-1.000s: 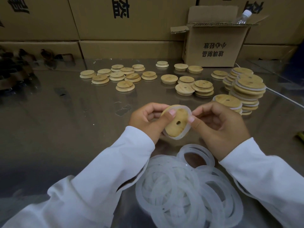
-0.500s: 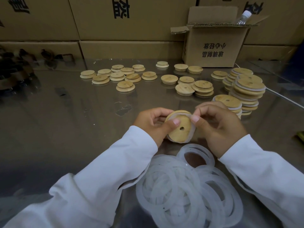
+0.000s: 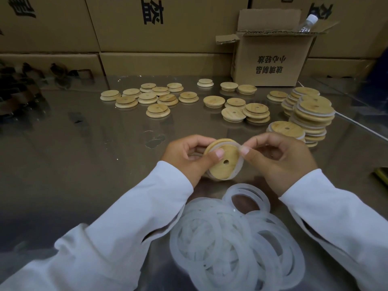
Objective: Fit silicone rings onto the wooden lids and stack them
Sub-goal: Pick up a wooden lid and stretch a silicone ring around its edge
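Both hands hold one lid [image 3: 223,159] up off the counter [image 3: 84,164]. The left hand [image 3: 189,158] pinches it, thumb on its face, and the right hand [image 3: 279,160] has its fingers [image 3: 244,151] closed on the ring [image 3: 240,162], working it round the lid's edge. The band looks only partly seated along the right side. If the thumbs let go too soon, the stretched ring could likely snap back off or sit twisted. Spare rings [image 3: 237,244] lie just below the fingers, the finished stack [image 3: 312,116] beyond the right fingers, bare lids [image 3: 157,110] farther off.
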{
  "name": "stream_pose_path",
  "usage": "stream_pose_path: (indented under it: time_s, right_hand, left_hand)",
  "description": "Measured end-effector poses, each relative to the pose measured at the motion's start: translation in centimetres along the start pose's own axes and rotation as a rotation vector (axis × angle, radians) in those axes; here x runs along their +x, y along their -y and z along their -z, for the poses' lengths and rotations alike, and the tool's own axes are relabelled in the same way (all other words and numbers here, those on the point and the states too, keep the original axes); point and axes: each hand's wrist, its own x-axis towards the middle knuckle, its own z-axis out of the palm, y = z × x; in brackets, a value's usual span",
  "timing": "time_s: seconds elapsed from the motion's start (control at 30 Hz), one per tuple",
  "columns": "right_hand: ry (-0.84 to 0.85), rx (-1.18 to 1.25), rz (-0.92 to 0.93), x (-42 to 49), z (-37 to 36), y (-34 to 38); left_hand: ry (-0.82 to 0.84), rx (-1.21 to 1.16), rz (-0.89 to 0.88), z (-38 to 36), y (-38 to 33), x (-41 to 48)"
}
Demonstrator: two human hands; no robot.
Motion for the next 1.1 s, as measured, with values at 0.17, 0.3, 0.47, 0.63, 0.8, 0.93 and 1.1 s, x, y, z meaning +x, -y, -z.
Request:
stream_pose_path:
  time_s: [0.17,0.3,0.47,0.63,0.8,0.93,1.1]
  right_hand:
    - [-0.079,-0.054,0.01,-0.4,-0.8,0.0]
    - [-0.14,-0.129,0.074,-0.3,-0.7,-0.2]
    - [-0.152,-0.187,0.048,0.0,-0.5,-0.3]
    - [-0.098,-0.191,-0.005,0.4,-0.1,-0.3]
    - [-0.057,-0.155,0.008,0.5,0.1,-0.3]
    - [-0.032,-0.039,0.031,0.4,0.2,-0.2]
    - [-0.056,0.006,0.019,-0.2,-0.5,-0.2]
  left_hand:
    - [-0.065,-0.073,0.073,-0.3,-0.2,-0.1]
    - [-0.064,-0.061,0.084,-0.5,-0.3,-0.3]
    - [-0.065,-0.009,0.046,-0.5,-0.3,-0.2]
    - [-0.047,-0.01,0.018,0.1,-0.5,0.2]
    - [-0.038,-0.056,0.022,0.3,-0.6,0.3]
    - [-0.051,-0.078,0.022,0.3,-0.5,0.2]
    - [-0.106,-0.076,0.063,-0.3,-0.5,-0.2]
